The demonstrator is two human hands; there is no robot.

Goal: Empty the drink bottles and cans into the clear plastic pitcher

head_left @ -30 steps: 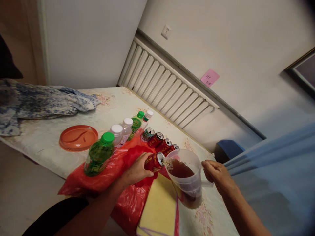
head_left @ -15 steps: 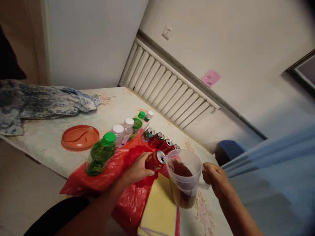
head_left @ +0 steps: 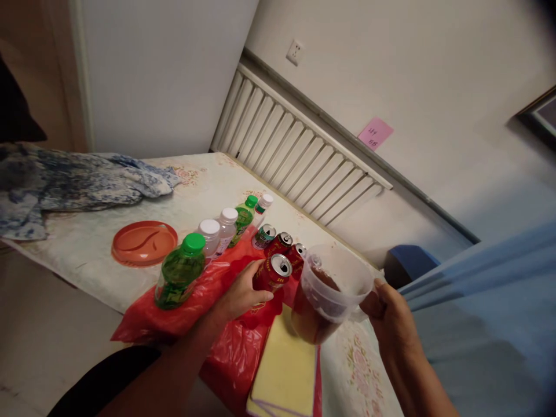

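Note:
My left hand (head_left: 245,294) is closed around an opened red drink can (head_left: 273,275) that stands nearly upright over the red plastic bag. In my right hand (head_left: 393,318) is the handle of a translucent plastic pitcher (head_left: 319,307), held tilted above a folded yellow cloth (head_left: 284,365). Dark brown liquid fills part of the pitcher, whose spout side faces the cans. Behind the held can stand more opened red cans (head_left: 299,253) and a green-and-white can (head_left: 264,236); the pitcher partly hides one red can.
A row of bottles with green caps (head_left: 193,244) and white caps (head_left: 209,227) lines the red plastic bag (head_left: 191,301). An orange lid (head_left: 143,243) and patterned cloth (head_left: 95,179) lie to the left. A radiator (head_left: 295,145) runs behind the table; a blue curtain (head_left: 490,324) hangs right.
The can in my left hand has turned more upright and come apart from the pitcher's spout. The pitcher has tilted, its base swinging left and its rim shifting right.

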